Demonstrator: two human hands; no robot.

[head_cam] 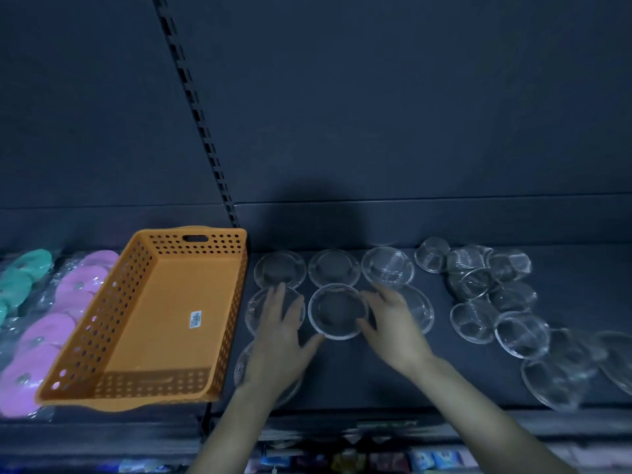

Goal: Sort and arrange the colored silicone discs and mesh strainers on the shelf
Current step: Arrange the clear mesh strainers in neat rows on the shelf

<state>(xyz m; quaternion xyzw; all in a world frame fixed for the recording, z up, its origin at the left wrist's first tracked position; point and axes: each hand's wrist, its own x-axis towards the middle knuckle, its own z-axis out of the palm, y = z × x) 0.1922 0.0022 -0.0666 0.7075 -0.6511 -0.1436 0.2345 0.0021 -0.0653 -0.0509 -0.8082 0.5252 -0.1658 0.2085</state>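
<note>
on the dark shelf (376, 378) a mesh strainer (338, 311) lies flat, seemingly rim-up, right hand (390, 319) gripping it, left hand (277, 336) spread flat.

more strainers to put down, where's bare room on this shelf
Bare dark shelf at the front, between the right forearm and the jumbled pile of mesh strainers; inside the orange perforated plastic basket too. Crowded: the strainer rows by the left hand and right hand.

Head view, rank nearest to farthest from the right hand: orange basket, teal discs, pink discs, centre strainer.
1. Centre strainer: at the right hand's fingertips, just to its left.
2. Orange basket: further left.
3. Pink discs: left of the basket.
4. Teal discs: far left edge.
</note>
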